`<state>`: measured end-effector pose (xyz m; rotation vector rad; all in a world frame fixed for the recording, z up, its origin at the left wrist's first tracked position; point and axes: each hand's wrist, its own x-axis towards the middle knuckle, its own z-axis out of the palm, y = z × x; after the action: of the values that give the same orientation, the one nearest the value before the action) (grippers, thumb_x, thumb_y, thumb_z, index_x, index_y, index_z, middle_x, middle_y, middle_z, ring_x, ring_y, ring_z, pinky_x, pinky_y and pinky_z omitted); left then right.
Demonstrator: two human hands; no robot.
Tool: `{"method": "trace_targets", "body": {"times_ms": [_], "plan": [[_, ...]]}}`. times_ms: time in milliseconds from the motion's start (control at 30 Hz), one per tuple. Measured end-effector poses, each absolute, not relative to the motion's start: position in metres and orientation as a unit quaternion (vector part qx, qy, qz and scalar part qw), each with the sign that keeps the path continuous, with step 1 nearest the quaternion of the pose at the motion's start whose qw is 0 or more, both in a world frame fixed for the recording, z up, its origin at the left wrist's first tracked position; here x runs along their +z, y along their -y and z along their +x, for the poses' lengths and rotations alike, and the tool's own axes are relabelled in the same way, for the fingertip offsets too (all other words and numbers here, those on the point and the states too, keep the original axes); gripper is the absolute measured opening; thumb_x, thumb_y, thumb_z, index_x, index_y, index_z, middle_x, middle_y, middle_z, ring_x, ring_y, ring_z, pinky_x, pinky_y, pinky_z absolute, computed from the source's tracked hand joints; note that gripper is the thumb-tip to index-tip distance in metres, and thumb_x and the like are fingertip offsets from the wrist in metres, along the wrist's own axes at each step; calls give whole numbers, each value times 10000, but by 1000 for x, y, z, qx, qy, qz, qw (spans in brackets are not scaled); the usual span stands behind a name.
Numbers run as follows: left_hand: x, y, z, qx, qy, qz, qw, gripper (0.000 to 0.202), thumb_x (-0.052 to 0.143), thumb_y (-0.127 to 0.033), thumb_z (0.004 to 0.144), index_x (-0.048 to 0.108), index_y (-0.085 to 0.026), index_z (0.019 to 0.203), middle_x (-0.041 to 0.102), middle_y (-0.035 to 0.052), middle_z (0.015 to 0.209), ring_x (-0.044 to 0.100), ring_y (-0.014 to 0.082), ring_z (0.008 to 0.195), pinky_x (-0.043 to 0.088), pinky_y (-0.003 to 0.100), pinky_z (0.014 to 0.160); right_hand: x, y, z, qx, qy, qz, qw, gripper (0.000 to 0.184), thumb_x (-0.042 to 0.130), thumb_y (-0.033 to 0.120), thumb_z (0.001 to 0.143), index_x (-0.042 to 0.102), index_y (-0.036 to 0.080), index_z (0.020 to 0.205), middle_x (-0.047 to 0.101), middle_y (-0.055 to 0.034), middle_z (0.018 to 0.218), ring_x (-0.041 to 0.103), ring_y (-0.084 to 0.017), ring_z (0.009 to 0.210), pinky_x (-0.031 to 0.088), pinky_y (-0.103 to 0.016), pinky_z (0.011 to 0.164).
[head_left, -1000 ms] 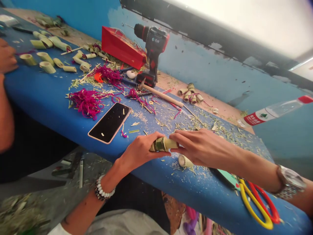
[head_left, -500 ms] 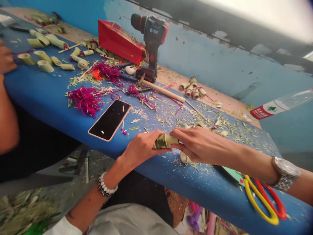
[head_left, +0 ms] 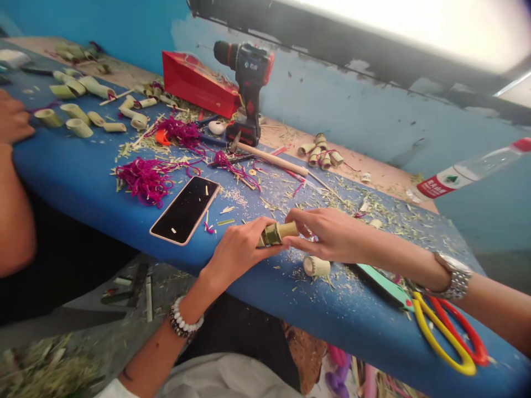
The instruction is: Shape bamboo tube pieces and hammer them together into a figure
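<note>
Snugly, a bamboo tube (head_left: 276, 234) sits between both hands' fingers (head_left: 305, 221).

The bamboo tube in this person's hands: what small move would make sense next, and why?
Probably turn the bamboo tube slightly in the left hand: that hand wraps around it, while the right hand's fingers rest at its end, so turning would bring a fresh side to them.

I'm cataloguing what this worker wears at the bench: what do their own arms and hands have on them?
The left hand wears no glove, and a bracelet of white and dark beads circles its wrist. The right hand is also ungloved, with a silver link-band wristwatch. A white sleeve shows at the bottom edge.
</note>
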<state>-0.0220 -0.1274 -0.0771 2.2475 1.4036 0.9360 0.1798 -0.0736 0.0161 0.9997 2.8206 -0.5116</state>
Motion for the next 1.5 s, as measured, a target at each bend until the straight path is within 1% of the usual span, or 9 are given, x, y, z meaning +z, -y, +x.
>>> {"method": "trace_targets", "body": {"times_ms": [100, 367, 467, 600, 733, 900, 1167, 1367, 1500], "plan": [[-74, 129, -23, 338, -507, 770, 190, 355, 624, -527, 873, 550, -243, 1073, 690, -43, 850, 672, 154, 723, 410, 248, 597, 23, 70, 184, -193, -925, 326, 24, 334, 476, 516, 983, 555, 197, 1042, 600, 0, 743, 504, -129, 588, 299, -268, 561], [-74, 129, -23, 343, -516, 754, 219, 384, 637, -561, 846, 549, -249, 1053, 673, -44, 826, 644, 162, 712, 414, 252, 612, 33, 76, 190, -170, -938, 299, -34, 256, 509, 397, 980, 620, 168, 1012, 617, -13, 735, 471, -115, 558, 287, -276, 553], [-74, 129, -24, 346, -523, 745, 229, 368, 638, -546, 851, 544, -253, 1052, 682, -40, 856, 647, 170, 736, 424, 255, 634, 35, 75, 192, -175, -935, 303, -53, 272, 503, 409, 984, 611, 176, 1074, 664, -25, 815, 468, -106, 540, 298, -278, 558], [-73, 129, -25, 339, -528, 740, 240, 361, 637, -540, 854, 541, -257, 1058, 689, -31, 870, 648, 184, 742, 423, 259, 635, 32, 74, 190, -187, -937, 285, -70, 393, 551, 441, 968, 529, 192, 1271, 695, -49, 987, 530, -112, 597, 332, -277, 593], [-72, 129, -25, 338, -517, 738, 273, 317, 633, -487, 875, 535, -267, 1081, 691, -34, 884, 659, 185, 780, 440, 257, 656, 31, 78, 183, -165, -955, 241, -50, 267, 450, 330, 1033, 540, 194, 1244, 697, -64, 1045, 575, -135, 698, 307, -289, 590], [-71, 130, -25, 330, -517, 734, 290, 284, 641, -454, 874, 537, -274, 1067, 686, -47, 874, 650, 180, 770, 441, 263, 660, 35, 84, 186, -147, -955, 255, -42, 241, 444, 315, 1034, 533, 183, 1215, 705, -57, 1013, 534, -126, 624, 265, -300, 546], [-71, 131, -24, 310, -510, 748, 288, 325, 626, -506, 868, 541, -263, 1066, 683, -32, 854, 641, 187, 757, 432, 268, 647, 35, 93, 188, -137, -955, 262, -35, 228, 459, 292, 1017, 551, 175, 1190, 708, -70, 1009, 568, -138, 678, 272, -305, 546], [-69, 133, -30, 356, -529, 715, 287, 302, 588, -506, 892, 524, -233, 1004, 663, -20, 802, 623, 173, 697, 451, 264, 633, 53, 81, 210, -141, -926, 326, -127, 249, 447, 331, 1019, 558, 145, 1142, 668, -37, 795, 506, -122, 573, 315, -281, 550], [-70, 133, -31, 351, -511, 734, 276, 296, 616, -478, 880, 521, -238, 1025, 645, -38, 773, 602, 163, 671, 433, 257, 619, 53, 84, 205, -159, -934, 295, -124, 259, 453, 352, 1025, 551, 158, 1166, 646, -18, 777, 496, -119, 581, 327, -275, 561]]}}
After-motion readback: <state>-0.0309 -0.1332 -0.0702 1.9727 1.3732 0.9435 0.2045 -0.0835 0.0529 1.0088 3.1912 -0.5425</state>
